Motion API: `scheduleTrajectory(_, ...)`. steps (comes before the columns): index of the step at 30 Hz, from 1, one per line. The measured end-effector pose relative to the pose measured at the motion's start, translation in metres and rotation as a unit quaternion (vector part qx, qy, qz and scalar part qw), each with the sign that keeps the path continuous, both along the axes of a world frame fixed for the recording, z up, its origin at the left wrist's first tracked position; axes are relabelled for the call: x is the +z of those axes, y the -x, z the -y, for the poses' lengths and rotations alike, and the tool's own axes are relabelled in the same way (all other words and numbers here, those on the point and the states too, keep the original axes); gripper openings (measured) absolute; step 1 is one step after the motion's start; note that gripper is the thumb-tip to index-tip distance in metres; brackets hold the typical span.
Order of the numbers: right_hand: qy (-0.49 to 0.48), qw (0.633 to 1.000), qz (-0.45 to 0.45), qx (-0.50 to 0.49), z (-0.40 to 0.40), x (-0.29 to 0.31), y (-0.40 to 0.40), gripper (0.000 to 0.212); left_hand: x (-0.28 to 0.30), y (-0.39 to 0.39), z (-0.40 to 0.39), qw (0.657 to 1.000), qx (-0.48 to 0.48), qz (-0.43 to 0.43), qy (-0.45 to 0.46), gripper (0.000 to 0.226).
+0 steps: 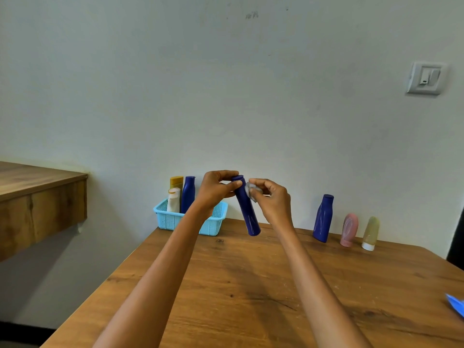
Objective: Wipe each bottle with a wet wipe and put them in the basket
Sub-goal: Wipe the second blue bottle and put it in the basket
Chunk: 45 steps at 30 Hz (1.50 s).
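Note:
My left hand (216, 190) grips the top of a dark blue bottle (247, 213), held tilted in the air above the table. My right hand (270, 199) pinches a crumpled white wet wipe (251, 190) against the bottle's upper side. A light blue basket (170, 217) stands at the table's far left corner, behind my left wrist. In it stand a yellow bottle (176, 182), a white bottle (173, 199) and a dark blue bottle (188, 194).
On the wooden table (251, 285) by the wall stand another dark blue bottle (323, 218), a pink tube (349, 229) and a pale green tube (371, 233). A blue object (455, 303) pokes in at the right edge. A wooden shelf (37, 197) juts out at left.

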State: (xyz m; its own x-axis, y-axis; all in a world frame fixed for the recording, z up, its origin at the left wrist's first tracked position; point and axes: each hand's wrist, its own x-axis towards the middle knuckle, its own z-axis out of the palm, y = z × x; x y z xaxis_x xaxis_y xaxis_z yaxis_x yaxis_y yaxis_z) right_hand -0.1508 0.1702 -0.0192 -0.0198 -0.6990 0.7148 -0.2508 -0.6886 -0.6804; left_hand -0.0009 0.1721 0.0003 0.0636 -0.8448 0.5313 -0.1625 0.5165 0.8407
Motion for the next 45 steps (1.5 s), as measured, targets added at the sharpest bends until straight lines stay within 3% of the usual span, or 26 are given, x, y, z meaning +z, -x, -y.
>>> scheduleTrajectory(4,0.002,0.999,0.01,0.038,-0.008,0.008,-0.007,0.009,0.002,-0.001,0.0,0.998,0.014,-0.061,0.008,0.034)
scheduleTrajectory(8,-0.096,0.995,-0.028,0.028,0.001,-0.005,0.003,0.007,0.002,-0.009,-0.001,0.993,0.026,-0.117,-0.004,0.033)
scheduleTrajectory(12,-0.152,0.988,-0.013,0.004,0.007,-0.015,0.014,0.009,0.002,-0.011,-0.003,0.994,0.01,-0.109,-0.005,0.034)
scheduleTrajectory(16,-0.099,0.995,0.0,0.028,0.002,-0.004,0.005,0.011,0.002,-0.006,-0.003,0.997,0.014,-0.082,0.002,0.034)
scheduleTrajectory(19,-0.072,0.995,-0.015,0.06,-0.001,0.002,-0.003,0.007,0.005,-0.008,-0.002,0.993,0.049,-0.111,-0.009,0.033)
scheduleTrajectory(25,-0.122,0.979,-0.15,0.065,0.004,-0.017,-0.002,0.01,0.006,-0.022,-0.001,0.974,0.147,-0.169,-0.013,0.033)
scheduleTrajectory(29,-0.148,0.985,-0.084,0.009,0.011,-0.025,0.002,0.008,0.005,-0.027,-0.001,0.977,0.13,-0.166,-0.023,0.033)
scheduleTrajectory(33,-0.094,0.993,-0.059,0.031,0.006,-0.01,-0.003,0.012,0.005,-0.019,-0.003,0.984,0.082,-0.153,-0.038,0.033)
scheduleTrajectory(37,-0.048,0.992,-0.091,0.069,-0.003,0.002,-0.01,0.015,0.008,-0.015,-0.002,0.987,0.074,-0.14,-0.024,0.033)
scheduleTrajectory(42,-0.055,0.984,-0.166,0.029,0.0,-0.014,-0.008,0.013,0.005,-0.019,0.0,0.983,0.11,-0.144,-0.022,0.033)
scheduleTrajectory(45,-0.01,0.98,-0.198,0.007,0.0,-0.016,-0.013,0.018,0.002,-0.021,0.002,0.978,0.14,-0.15,-0.023,0.034)
